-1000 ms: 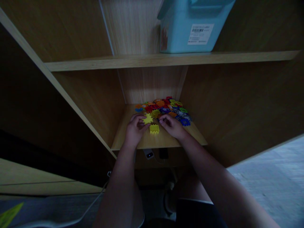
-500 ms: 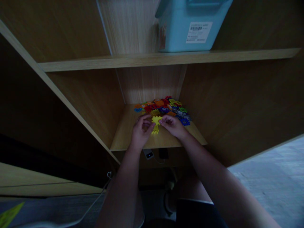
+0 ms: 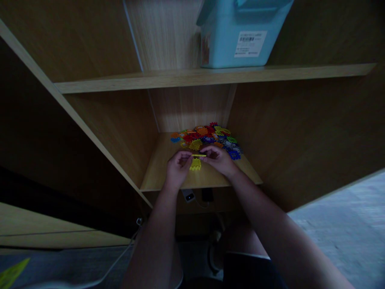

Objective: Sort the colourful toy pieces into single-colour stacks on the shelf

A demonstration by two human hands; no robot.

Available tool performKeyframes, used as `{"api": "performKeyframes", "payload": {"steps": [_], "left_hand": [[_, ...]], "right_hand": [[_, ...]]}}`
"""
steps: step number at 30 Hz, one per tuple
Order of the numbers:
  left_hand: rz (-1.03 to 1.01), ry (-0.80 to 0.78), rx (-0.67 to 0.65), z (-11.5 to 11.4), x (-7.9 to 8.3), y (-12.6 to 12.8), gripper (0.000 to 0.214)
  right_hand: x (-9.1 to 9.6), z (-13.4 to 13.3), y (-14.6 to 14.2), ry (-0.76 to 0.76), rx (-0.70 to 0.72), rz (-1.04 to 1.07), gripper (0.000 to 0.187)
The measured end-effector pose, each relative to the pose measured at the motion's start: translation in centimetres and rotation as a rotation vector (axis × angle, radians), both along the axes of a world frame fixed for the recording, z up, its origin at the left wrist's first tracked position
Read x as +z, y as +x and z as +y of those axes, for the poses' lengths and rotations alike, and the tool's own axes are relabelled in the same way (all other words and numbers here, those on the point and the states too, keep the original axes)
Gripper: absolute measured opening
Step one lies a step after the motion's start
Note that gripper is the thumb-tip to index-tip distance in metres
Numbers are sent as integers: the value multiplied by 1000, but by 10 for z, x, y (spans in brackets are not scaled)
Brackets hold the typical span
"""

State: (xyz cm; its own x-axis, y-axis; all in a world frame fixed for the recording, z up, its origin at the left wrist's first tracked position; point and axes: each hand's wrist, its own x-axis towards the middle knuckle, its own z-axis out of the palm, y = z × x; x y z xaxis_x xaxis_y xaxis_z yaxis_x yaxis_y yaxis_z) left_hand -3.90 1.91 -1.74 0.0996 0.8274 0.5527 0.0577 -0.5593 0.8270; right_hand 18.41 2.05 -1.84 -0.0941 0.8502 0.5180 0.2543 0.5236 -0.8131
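Between my two hands is a yellow interlocking plastic building piece (image 3: 199, 155), turned edge-on so that it looks like a thin bar. My left hand (image 3: 179, 166) pinches its left end, and my right hand (image 3: 218, 159) grips the right end. Just below it, a second yellow toothed piece (image 3: 195, 164) lies on the lower shelf (image 3: 168, 178); whether the two touch I cannot tell. Behind my hands spreads a heap of toothed pieces (image 3: 207, 134) in red, orange, yellow, blue, purple and green.
A light-blue lidded box (image 3: 225, 48) with a white label stands on the upper shelf board (image 3: 168, 81), above my hands. Wooden side panels (image 3: 294, 132) flank the compartment. Beneath the lower shelf are a small white device (image 3: 188, 196) and a dark object (image 3: 207, 194). A white cable (image 3: 117, 261) runs at lower left.
The held yellow piece has turned from facing me to edge-on. My left hand has shifted slightly down, uncovering more of the yellow pieces behind it. The view has tilted a little.
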Motion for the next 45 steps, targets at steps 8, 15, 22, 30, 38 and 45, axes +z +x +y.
{"api": "performKeyframes", "payload": {"steps": [8,15,22,30,38,45], "left_hand": [[7,22,8,2,-4,-1,14],[-25,-7,1,2,-2,-1,15],[-58,-38,-33,1,-1,0,18],[-55,-47,-74,-1,-1,1,17],[4,-17,-3,-4,1,2,17],[29,8,88,-7,2,4,20]], "right_hand": [[4,0,1,27,-22,-41,31],[8,-4,-3,-12,-50,21,36],[7,-3,-3,-1,-54,-11,31],[3,-2,1,52,-88,-106,23],[1,-3,-1,18,-90,-100,29],[-3,-2,-4,-81,-39,19,42]]}}
